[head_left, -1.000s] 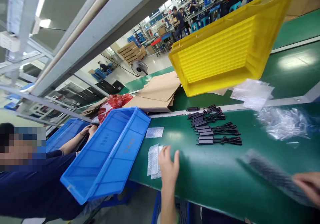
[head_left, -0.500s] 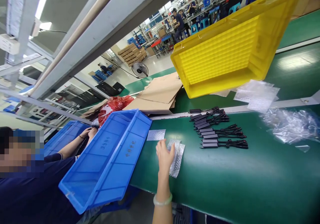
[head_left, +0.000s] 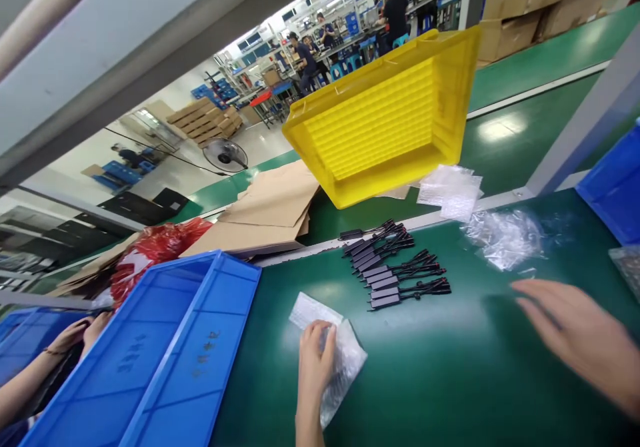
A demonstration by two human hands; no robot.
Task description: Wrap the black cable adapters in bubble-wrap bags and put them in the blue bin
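My left hand (head_left: 314,359) rests on the green belt (head_left: 450,367), fingers curled on a small stack of bubble-wrap bags (head_left: 344,362). One more bubble bag (head_left: 309,310) lies just beyond it. My right hand (head_left: 575,337) hovers over the belt at the right, fingers stretched out and holding nothing. Between the hands, a little farther back, several black cable parts (head_left: 400,270) lie in a neat row.
A blue bin (head_left: 165,360) sits at the left edge, with a co-worker's hands (head_left: 75,334) beside it. A tilted yellow bin (head_left: 385,120), flat cardboard (head_left: 270,210), a red bag (head_left: 150,254), clear plastic bags (head_left: 500,237) and another blue bin (head_left: 615,187) surround the belt.
The view swung right and down. My left hand drew the bubble bags closer and curled on them. My right hand came back into view, open over the belt.
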